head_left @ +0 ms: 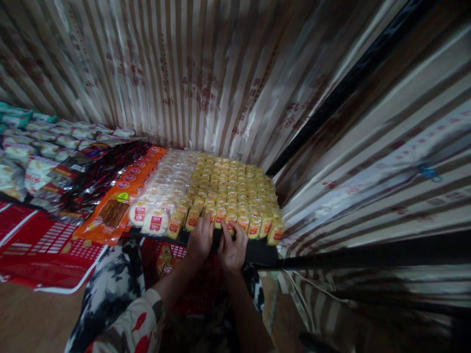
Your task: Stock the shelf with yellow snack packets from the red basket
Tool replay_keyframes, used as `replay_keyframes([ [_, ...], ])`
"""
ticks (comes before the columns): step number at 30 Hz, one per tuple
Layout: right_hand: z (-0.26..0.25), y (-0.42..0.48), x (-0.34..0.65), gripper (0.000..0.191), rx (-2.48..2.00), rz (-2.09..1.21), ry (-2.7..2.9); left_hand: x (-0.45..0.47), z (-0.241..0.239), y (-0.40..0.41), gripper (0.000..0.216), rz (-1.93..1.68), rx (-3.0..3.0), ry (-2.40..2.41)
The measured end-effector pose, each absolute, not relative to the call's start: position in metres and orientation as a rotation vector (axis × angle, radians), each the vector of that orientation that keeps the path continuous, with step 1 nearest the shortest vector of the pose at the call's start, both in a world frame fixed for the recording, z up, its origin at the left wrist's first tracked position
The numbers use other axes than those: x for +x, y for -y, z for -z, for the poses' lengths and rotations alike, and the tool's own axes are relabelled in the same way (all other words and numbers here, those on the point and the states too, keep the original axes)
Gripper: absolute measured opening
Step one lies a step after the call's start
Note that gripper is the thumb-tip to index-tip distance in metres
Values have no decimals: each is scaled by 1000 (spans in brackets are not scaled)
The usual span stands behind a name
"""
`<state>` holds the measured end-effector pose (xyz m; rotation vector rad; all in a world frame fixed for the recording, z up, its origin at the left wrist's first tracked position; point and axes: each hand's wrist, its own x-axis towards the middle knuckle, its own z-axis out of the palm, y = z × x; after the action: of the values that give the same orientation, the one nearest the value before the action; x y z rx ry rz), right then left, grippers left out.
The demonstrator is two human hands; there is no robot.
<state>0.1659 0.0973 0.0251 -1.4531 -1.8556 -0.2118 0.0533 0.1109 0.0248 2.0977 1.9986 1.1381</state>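
Note:
My left hand [200,240] and my right hand [232,250] rest side by side at the front edge of a dark tray [263,252]. Rows of small yellow packets with red labels [231,189] fill the tray, with paler packets [167,196] on its left side. The fingers of both hands curl onto the front row of yellow packets; whether they grip a packet I cannot tell. My left sleeve [128,323] is patterned with red shapes.
Orange snack packs [121,198] and dark red wrappers [99,179] lie left of the tray, with white and green bags [33,147] farther left. Red printed sacks [37,245] cover the floor. Striped plastic sheeting [206,73] hangs behind and to the right.

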Motion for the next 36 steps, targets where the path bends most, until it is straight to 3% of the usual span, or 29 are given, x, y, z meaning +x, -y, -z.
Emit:
replay_keyframes([
  [22, -24, -95, 171, 37, -1412, 222, 1899, 47, -32, -81, 42, -955, 2198, -1818],
  [29, -31, -80, 163, 44, -1302, 161, 1955, 29, -35, -47, 44, -1185, 2012, -1921],
  [36, -39, -76, 138, 51, -1289, 154, 2068, 24, -42, -41, 58, -1115, 1809, -1962],
])
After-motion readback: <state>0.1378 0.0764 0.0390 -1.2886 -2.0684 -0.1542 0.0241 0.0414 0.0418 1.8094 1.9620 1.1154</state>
